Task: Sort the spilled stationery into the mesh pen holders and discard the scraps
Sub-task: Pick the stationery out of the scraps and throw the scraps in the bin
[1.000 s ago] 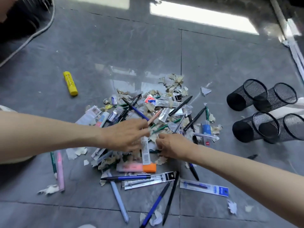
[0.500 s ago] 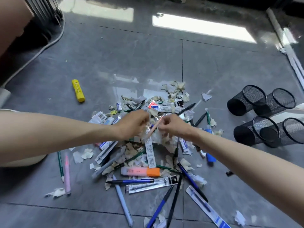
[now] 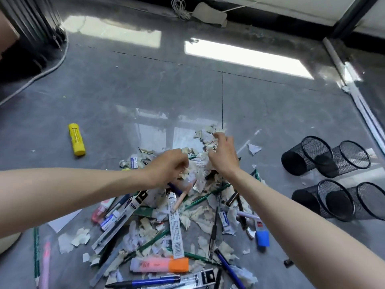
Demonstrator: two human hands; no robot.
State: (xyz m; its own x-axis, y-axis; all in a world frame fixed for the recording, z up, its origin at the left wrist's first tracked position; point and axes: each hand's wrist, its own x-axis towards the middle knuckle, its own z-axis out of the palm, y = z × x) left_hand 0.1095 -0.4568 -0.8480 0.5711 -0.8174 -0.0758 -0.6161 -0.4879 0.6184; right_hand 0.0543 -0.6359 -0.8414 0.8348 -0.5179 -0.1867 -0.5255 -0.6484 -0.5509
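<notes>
A heap of pens, packaged refills, highlighters and torn paper scraps [image 3: 195,213] covers the grey floor in front of me. My left hand [image 3: 168,166] hovers over the far side of the heap, fingers curled round a bunch of paper scraps. My right hand [image 3: 223,155] reaches further out, its fingertips pinching scraps at the heap's far edge. An orange-capped pink highlighter [image 3: 159,264] lies near me. Several black mesh pen holders [image 3: 306,158] lie on their sides at the right, apart from both hands.
A yellow glue stick [image 3: 76,139] lies alone at the left. A blue eraser [image 3: 262,238] sits near my right forearm. A pink pen [image 3: 44,265] and a green pencil [image 3: 36,253] lie at the near left. A white cable [image 3: 41,75] curves along the far left.
Both hands have moved farther out across the heap and gathered paper scraps. The view has tilted up, showing more of the floor beyond.
</notes>
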